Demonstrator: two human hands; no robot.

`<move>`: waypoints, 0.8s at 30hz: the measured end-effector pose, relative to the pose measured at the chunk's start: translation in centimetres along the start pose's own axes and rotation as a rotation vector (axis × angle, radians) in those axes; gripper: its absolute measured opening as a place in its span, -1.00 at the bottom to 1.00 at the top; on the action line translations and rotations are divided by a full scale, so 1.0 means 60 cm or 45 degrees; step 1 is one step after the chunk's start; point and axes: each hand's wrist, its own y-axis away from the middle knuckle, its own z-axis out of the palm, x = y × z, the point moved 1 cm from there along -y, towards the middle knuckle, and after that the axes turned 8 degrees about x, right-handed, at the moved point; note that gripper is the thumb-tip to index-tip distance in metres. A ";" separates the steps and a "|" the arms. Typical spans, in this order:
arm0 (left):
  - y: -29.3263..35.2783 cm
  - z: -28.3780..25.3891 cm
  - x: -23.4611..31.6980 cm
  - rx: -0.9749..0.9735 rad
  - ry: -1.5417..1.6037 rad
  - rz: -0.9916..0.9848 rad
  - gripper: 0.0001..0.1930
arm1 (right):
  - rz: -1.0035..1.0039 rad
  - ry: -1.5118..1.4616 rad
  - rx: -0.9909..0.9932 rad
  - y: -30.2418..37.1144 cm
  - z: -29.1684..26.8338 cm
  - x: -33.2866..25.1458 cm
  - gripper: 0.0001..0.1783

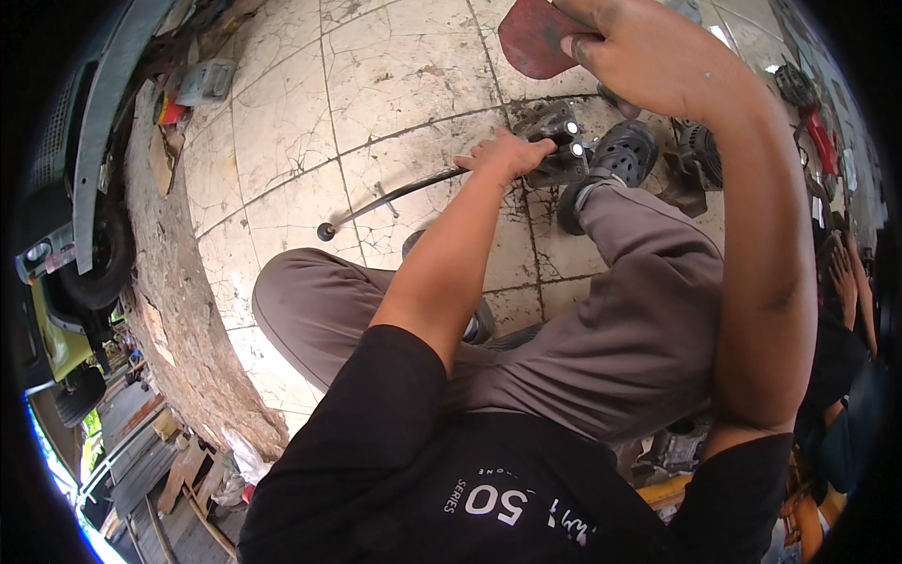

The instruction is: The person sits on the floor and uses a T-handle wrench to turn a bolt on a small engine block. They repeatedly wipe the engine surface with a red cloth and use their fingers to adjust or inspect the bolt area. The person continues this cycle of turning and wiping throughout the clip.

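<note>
A gear lever [413, 186] lies on the tiled floor, a long dark rod with a round black knob at its left end. Its right end meets a greasy metal housing [552, 169] with two bright round spots on top. My left hand [505, 155] is closed over the rod beside the housing, thumb toward the housing and fingers spread to the left. Raised to the right and farther away, my right hand [648, 58] pinches a flat dark-red piece [532, 42] with rounded corners. Its thumb lies on the piece; the other fingers are partly hidden.
My clog-shod foot [628, 150] stands right beside the housing. Dark metal parts [693, 160] lie beyond that foot. A clear plastic container [207, 83] sits far left, near a vehicle tyre [101, 256]. Another person's hand [844, 282] shows at the right edge.
</note>
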 end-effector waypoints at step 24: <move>0.064 -0.031 -0.219 0.306 -0.121 -0.072 -0.44 | -0.082 0.136 0.091 -0.013 0.128 0.105 -0.55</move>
